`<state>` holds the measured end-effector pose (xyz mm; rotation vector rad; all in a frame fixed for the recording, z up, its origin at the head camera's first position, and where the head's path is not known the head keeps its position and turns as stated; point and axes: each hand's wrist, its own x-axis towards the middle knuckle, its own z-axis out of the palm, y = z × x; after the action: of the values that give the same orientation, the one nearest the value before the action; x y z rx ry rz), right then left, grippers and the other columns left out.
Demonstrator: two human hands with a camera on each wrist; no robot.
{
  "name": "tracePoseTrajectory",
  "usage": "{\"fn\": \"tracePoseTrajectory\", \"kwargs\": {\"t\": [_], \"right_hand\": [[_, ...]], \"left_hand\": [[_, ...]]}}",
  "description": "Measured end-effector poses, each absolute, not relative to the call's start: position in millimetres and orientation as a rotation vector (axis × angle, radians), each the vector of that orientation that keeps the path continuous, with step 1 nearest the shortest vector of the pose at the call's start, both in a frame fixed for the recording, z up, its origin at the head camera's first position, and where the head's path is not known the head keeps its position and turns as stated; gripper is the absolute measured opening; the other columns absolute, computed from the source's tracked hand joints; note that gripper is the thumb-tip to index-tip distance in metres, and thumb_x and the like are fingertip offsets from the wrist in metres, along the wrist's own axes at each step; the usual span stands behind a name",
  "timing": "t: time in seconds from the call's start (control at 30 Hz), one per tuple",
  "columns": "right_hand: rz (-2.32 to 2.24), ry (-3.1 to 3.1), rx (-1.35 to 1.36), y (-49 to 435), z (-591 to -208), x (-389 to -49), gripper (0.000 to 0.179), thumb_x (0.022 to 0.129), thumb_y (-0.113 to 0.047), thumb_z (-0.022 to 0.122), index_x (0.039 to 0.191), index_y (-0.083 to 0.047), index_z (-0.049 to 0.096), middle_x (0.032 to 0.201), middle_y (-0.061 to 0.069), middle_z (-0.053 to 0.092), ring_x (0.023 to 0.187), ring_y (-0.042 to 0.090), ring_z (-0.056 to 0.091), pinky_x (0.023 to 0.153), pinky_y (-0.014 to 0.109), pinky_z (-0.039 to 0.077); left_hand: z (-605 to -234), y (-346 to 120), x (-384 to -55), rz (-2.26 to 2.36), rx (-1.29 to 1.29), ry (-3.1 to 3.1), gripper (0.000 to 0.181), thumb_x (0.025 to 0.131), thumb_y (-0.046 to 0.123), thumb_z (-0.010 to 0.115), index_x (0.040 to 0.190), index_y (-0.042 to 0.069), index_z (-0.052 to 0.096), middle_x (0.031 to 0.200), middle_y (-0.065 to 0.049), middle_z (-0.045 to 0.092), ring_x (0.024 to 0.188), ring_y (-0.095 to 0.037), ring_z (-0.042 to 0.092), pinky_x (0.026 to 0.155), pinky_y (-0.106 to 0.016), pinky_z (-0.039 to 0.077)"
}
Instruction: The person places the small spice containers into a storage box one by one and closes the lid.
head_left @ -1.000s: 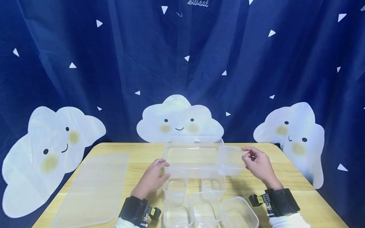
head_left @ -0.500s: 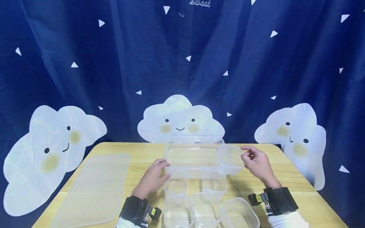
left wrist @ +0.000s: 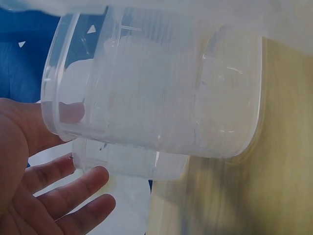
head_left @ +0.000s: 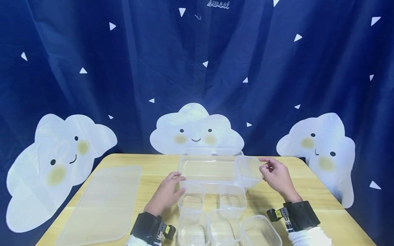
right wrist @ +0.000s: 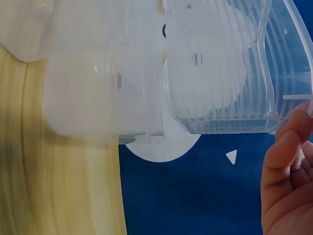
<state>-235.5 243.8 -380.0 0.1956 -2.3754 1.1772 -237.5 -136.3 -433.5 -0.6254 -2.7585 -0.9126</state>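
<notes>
A small clear plastic container (head_left: 246, 172) hangs over the right end of a large clear rectangular box (head_left: 212, 187) in the head view. My right hand (head_left: 278, 176) pinches its right rim between thumb and fingers. In the right wrist view the ribbed wall of the held container (right wrist: 220, 73) shows above the box (right wrist: 93, 107). At the box's front left corner is my left hand (head_left: 166, 191), fingers spread and fairly straight. From the left wrist, those fingers (left wrist: 83, 191) reach to the box (left wrist: 127, 161), and the thumb shows through a nearer small container (left wrist: 156, 88).
Several small clear containers stand in front of the box, among them a front right one (head_left: 260, 230) and a front left one (head_left: 193, 232). A flat translucent lid (head_left: 101, 205) lies on the left of the wooden table (head_left: 326, 218). A blue curtain (head_left: 197, 78) hangs behind.
The held container has shifted slightly left over the large box along with my right hand. My left hand stays at the box corner. The head view has turned slightly, moving the scene right.
</notes>
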Motion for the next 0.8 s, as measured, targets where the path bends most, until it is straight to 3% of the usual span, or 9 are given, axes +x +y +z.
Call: {"fn": "tracePoseTrajectory", "kwargs": {"t": [0.8], "right_hand": [[1.158, -2.344, 0.190, 239.6, -383.8, -247.1, 0.023, 0.085, 0.001, 0.057, 0.106, 0.004, 0.066, 0.071, 0.007, 0.057, 0.050, 0.013, 0.055, 0.039, 0.026, 0.042]], "left_hand": [[-431.1, -136.6, -236.4, -0.938, -0.644, -2.732, 0.028, 0.091, 0.016, 0.067, 0.116, 0.004, 0.065, 0.134, -0.019, 0.051, 0.119, -0.040, 0.051, 0.099, -0.053, 0.042]]}}
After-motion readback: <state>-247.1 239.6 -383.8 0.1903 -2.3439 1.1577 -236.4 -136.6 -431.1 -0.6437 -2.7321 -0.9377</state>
